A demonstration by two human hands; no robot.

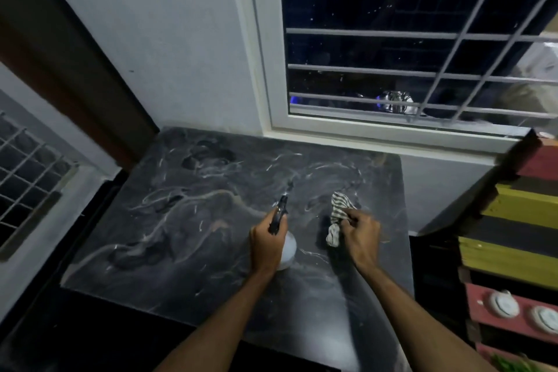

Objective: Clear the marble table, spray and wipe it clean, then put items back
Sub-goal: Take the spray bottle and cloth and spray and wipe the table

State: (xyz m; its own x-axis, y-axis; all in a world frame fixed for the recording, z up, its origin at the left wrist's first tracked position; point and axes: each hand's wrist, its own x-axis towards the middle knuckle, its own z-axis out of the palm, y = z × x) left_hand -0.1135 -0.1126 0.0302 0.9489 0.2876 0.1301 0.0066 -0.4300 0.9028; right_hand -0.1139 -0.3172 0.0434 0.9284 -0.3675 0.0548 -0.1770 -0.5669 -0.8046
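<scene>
Left hand (265, 246) grips white spray bottle (287, 248), black nozzle aimed toward tabletop's (181, 220) far edge. Right hand (359, 235) clutches striped cloth (336, 217), apparently touching marble near right edge.

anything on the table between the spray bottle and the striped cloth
No, only bare dark marble table lies between the spray bottle in the left hand and the striped cloth, per the head view.

The dark marble tabletop (187, 220), veined with white streaks, carries nothing else. A spray bottle (282, 232) with a black trigger head and round white body is held above its middle, nozzle pointing away toward the window. Just right of it, a crumpled grey-and-white striped cloth (337, 217) hangs bunched, its end near the surface.
</scene>
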